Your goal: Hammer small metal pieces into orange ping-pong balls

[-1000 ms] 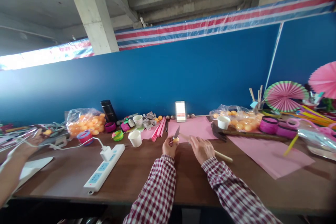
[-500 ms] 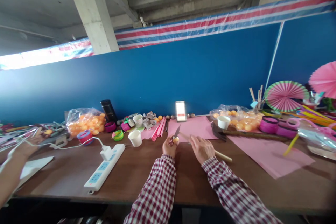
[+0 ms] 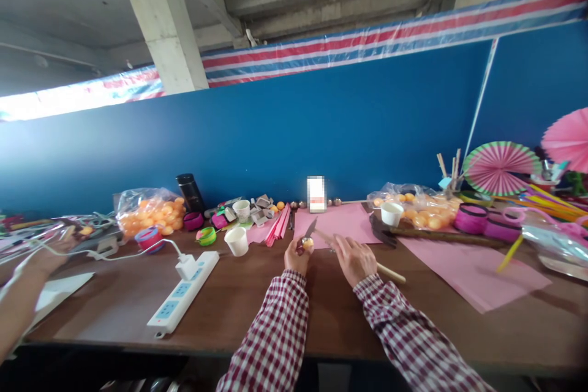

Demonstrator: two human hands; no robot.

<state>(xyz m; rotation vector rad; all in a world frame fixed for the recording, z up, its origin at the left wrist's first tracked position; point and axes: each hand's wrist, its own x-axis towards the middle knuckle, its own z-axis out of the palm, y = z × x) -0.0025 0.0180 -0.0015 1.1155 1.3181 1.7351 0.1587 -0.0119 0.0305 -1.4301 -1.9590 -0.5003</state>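
"Ball (image 3: 309, 244), small, yellowish: where is it?"

"At the fingertips of the left hand (image 3: 296, 259), over the brown table (image 3: 257, 303)."

"How would it handle?"

"Light, I'd guess. Maybe a thin, smooth shell, so could slip, could dent. Best taken round the sides, soft pinch."

"Left fingers?"

"Curled in, hardly any gap, grasping the ball. Pointed blade (image 3: 311, 228) sticks up just beside it, maroon handle (image 3: 300, 250) apparently in the same grip. Which finger has which, can't tell."

"Right hand (image 3: 354, 259)?"

"Palm down, fingers forward and close together, over a pale stick (image 3: 392, 274). Stick shows on both sides of the hand, looks like one piece. Clenched on it or just resting? Can't tell, underside's hidden."

"Stick's feel?"

"Probably stiff, fairly light, wood-like. Hold it mid-length."

"Around?"

"Pink paper (image 3: 342, 218) just beyond the hands, white cup (image 3: 236, 242) off left."
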